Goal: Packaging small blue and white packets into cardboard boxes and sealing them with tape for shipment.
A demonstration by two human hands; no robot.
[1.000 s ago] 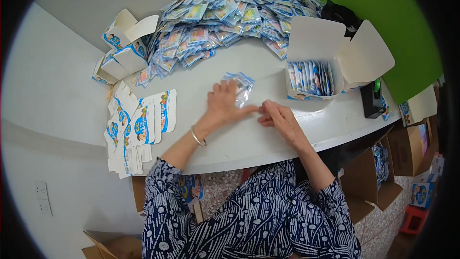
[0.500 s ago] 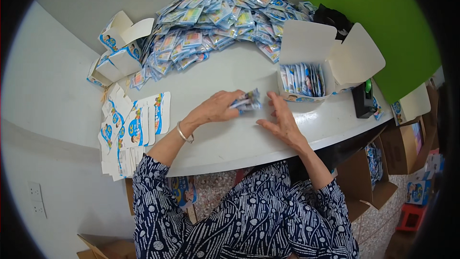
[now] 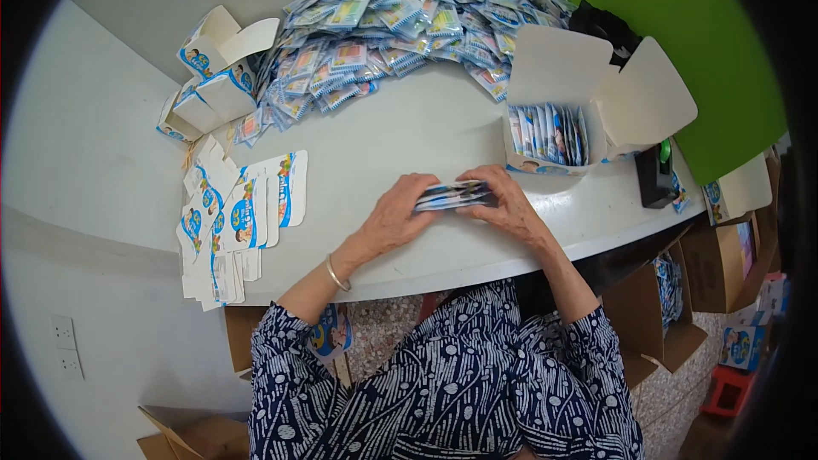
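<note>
Between both hands I hold a small stack of sachets [image 3: 452, 196], edges up, above the middle of the table. My left hand [image 3: 404, 211] grips its left end, the thumb toward me, and a bangle circles that wrist. The right end is pinched by my right hand [image 3: 508, 204]. Just beyond and right of it stands an open white box [image 3: 545, 165], its flaps raised, with a row of upright sachets [image 3: 545, 132] inside. A big heap of sachets [image 3: 383, 30] lies along the back of the table.
Flat printed cartons [image 3: 247, 213] lie stacked at the table's left, with open folded boxes [image 3: 209, 85] behind them. A black tape dispenser [image 3: 656, 179] stands right of the box. Brown cardboard boxes [image 3: 635, 315] and a red stool [image 3: 728, 388] are below the table on the right.
My right hand, empty and apart before, has closed on the right end of the sachets. The left hand has turned the bundle level and brought it slightly nearer me.
</note>
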